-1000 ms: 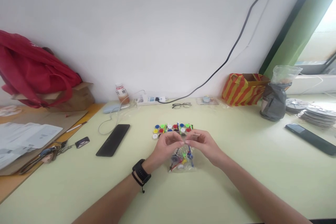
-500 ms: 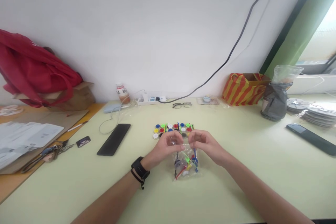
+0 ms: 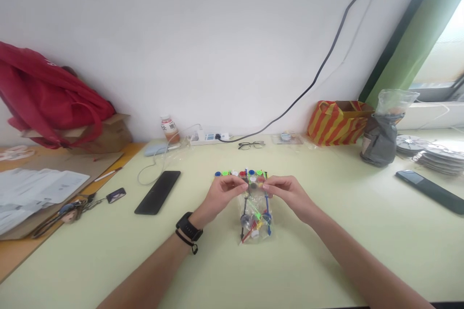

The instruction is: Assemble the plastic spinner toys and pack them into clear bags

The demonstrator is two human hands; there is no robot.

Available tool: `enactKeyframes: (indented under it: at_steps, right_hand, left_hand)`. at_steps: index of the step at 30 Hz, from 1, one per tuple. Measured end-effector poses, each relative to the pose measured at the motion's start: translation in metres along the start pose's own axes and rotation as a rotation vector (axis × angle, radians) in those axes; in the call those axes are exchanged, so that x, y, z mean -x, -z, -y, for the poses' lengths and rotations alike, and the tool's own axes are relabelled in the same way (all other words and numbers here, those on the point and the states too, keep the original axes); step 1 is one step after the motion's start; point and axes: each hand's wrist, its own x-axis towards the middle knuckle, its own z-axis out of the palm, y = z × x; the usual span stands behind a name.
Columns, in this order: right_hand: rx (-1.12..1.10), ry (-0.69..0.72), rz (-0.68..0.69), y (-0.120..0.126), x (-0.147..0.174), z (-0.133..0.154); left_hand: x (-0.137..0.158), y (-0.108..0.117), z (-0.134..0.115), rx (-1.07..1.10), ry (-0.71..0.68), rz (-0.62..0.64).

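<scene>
A clear plastic bag (image 3: 256, 203) hangs between my hands at its top edge, with small coloured plastic pieces inside: blue, black, red, green, yellow and white. My left hand (image 3: 225, 192) pinches the bag's upper left corner between thumb and fingers. At the upper right corner my right hand (image 3: 286, 192) has a like pinch. Just beyond the bag, several round coloured pieces (image 3: 218, 174) lie in a row on the table, partly hidden by my hands and the bag. A black watch (image 3: 189, 227) is on my left wrist.
A black phone (image 3: 157, 192) lies to the left, keys (image 3: 72, 210) farther left. Eyeglasses (image 3: 251, 145), a power strip (image 3: 209, 138) and a bottle (image 3: 169, 129) stand along the wall. To the right are a striped bag (image 3: 337, 123), a grey bag (image 3: 379, 140) and a dark phone (image 3: 431, 190).
Both hands have flattened from a curled shape into pinches at the bag's top corners. The bag's top has been drawn slightly away from me and looks more stretched out.
</scene>
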Motion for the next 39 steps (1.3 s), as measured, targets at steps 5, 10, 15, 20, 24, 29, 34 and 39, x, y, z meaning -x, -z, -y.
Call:
enactKeyframes:
  at_steps: [5, 10, 15, 20, 24, 29, 34, 39]
  right_hand:
    - [-0.028, 0.039, -0.037, 0.005, -0.005, -0.005]
    - [-0.057, 0.058, -0.035, 0.011, -0.009, -0.015]
    - [-0.152, 0.058, -0.052, 0.011, -0.008, -0.020]
    - [-0.035, 0.083, -0.138, 0.007, -0.005, -0.016]
    - [0.047, 0.112, -0.171, 0.004, -0.004, -0.012]
    - [-0.013, 0.097, -0.156, 0.003, -0.005, -0.011]
    - [-0.025, 0.107, -0.153, 0.003, -0.005, -0.012]
    - [-0.033, 0.033, -0.102, 0.002, -0.008, -0.015]
  left_hand:
    - [-0.004, 0.005, 0.000, -0.028, 0.040, -0.099]
    - [-0.004, 0.006, 0.000, -0.009, 0.037, -0.087]
    - [-0.002, 0.010, 0.004, 0.058, 0.050, -0.079]
    - [-0.003, 0.006, 0.006, 0.153, 0.006, -0.084]
    - [-0.002, 0.002, 0.007, 0.009, -0.009, -0.136]
    - [-0.002, 0.002, 0.007, 0.000, -0.019, -0.132]
    - [-0.003, 0.002, 0.003, 0.004, 0.008, -0.101]
    - [-0.004, 0.004, 0.004, -0.029, 0.017, -0.128]
